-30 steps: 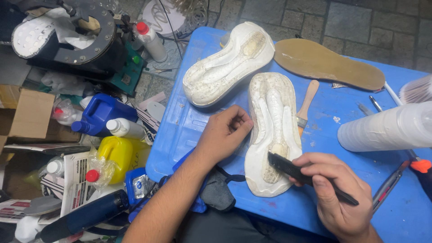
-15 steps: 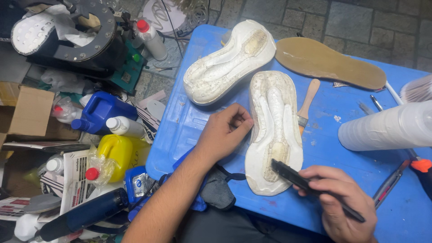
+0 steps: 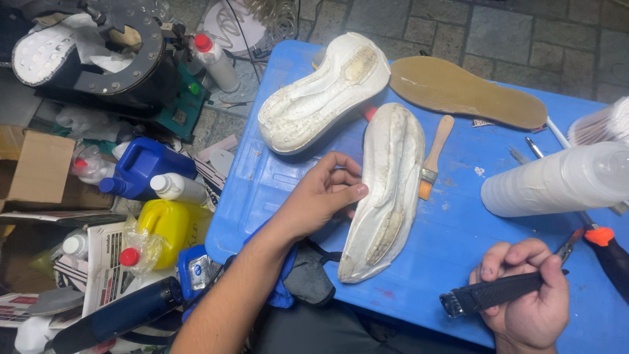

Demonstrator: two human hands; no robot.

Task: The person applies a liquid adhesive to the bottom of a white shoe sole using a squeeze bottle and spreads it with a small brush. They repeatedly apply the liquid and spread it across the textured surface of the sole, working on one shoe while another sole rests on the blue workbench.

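Observation:
A white shoe sole (image 3: 386, 190) lies lengthwise on the blue table (image 3: 458, 229), hollow side up. My left hand (image 3: 324, 193) rests against its left edge, fingers curled and touching the rim. My right hand (image 3: 527, 295) is at the lower right, closed around a black ribbed tool handle (image 3: 491, 293) that points left, away from the sole. A second white sole (image 3: 321, 92) lies at the table's far left corner. A tan insole (image 3: 468, 92) lies flat at the back.
A wooden-handled brush (image 3: 434, 157) lies beside the sole. A white roll (image 3: 557, 180) and an orange-tipped tool (image 3: 599, 236) sit at right. Left of the table, on the floor, are blue (image 3: 144, 164) and yellow (image 3: 167, 226) jugs, bottles, a cardboard box and a round machine (image 3: 98, 56).
My right hand has pulled the black tool off the sole's heel end and moved it right and down. My left hand shifted slightly against the sole's edge.

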